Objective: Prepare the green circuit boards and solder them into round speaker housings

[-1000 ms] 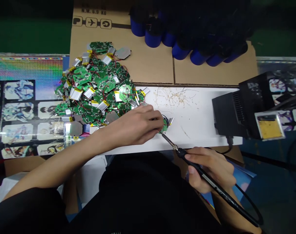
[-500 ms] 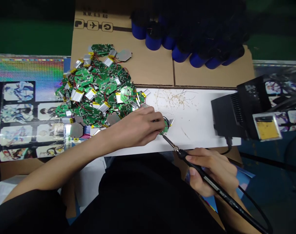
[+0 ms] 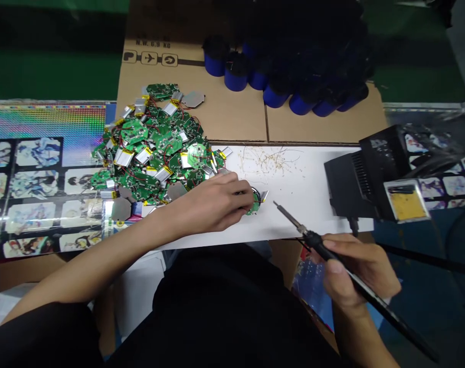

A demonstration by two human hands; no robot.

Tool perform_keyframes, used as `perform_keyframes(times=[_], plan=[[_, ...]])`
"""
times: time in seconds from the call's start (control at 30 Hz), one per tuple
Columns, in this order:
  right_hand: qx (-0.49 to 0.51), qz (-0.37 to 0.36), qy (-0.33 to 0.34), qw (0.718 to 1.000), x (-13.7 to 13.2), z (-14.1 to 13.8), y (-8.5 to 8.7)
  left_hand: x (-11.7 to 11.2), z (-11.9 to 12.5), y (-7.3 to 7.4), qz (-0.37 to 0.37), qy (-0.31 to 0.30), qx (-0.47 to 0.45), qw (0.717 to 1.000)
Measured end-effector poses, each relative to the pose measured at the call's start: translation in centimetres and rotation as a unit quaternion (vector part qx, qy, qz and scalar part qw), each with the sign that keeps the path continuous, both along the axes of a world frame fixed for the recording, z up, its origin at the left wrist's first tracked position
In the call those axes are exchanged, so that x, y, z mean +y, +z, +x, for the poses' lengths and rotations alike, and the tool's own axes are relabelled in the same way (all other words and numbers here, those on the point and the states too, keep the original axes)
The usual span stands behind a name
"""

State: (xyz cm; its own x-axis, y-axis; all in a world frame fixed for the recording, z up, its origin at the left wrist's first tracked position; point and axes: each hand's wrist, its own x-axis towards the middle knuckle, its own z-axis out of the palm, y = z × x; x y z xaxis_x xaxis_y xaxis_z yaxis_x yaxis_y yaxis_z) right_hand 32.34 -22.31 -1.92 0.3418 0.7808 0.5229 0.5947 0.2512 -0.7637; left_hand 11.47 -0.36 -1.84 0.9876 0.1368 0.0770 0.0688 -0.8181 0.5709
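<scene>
My left hand (image 3: pixel 213 200) rests on the white board (image 3: pixel 309 194), its fingers pinched on a small green circuit board (image 3: pixel 253 203) with a silver battery beside it. My right hand (image 3: pixel 357 271) grips a black soldering iron (image 3: pixel 324 250) like a pen. The iron's metal tip hangs in the air a little to the right of the circuit board, not touching it.
A heap of green circuit boards with silver batteries (image 3: pixel 152 143) lies left of my hand. Blue cylinders (image 3: pixel 278 87) stand on flattened cardboard (image 3: pixel 232 112) at the back. A black soldering station with a yellow sponge (image 3: pixel 407 204) sits on the right. Printed picture sheets (image 3: pixel 37 174) cover the left.
The soldering iron's tip has lifted off the circuit board and moved right with my right hand. My left hand stays pinched on the board.
</scene>
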Motion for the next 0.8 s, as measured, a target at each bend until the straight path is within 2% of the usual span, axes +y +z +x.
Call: perform_keyframes(times=[0.17,0.27,0.33,0.4,0.53,0.6,0.67,0.8], plan=[[0.177,-0.014,-0.121,0.977,0.6,0.0,-2.7,0.0,0.0,0.1,0.0,-0.004,-0.001,1.0],[0.235,-0.035,-0.155,0.959,0.7,0.0,-3.2,0.1,0.0,0.2,-0.007,-0.004,0.006,1.0],[0.246,-0.014,-0.162,0.956,0.4,0.5,-2.6,0.0,-0.1,0.1,-0.018,-0.004,0.003,1.0],[0.246,0.028,-0.176,0.953,-0.2,1.5,-1.2,0.0,-0.3,-0.1,-0.028,0.0,-0.006,1.0],[0.216,0.108,-0.245,0.939,-2.2,5.1,2.3,0.0,-0.7,-1.0,-0.013,0.007,-0.046,0.999],[0.174,0.129,-0.279,0.936,-3.6,7.3,3.4,0.2,-0.7,-1.4,0.004,0.005,-0.077,0.997],[0.14,0.115,-0.293,0.939,-5.0,9.2,3.7,0.3,-0.5,-1.4,0.02,0.005,-0.102,0.995],[0.111,0.014,-0.276,0.955,-7.0,11.3,2.7,0.5,-0.4,-1.5,0.042,0.008,-0.119,0.992]])
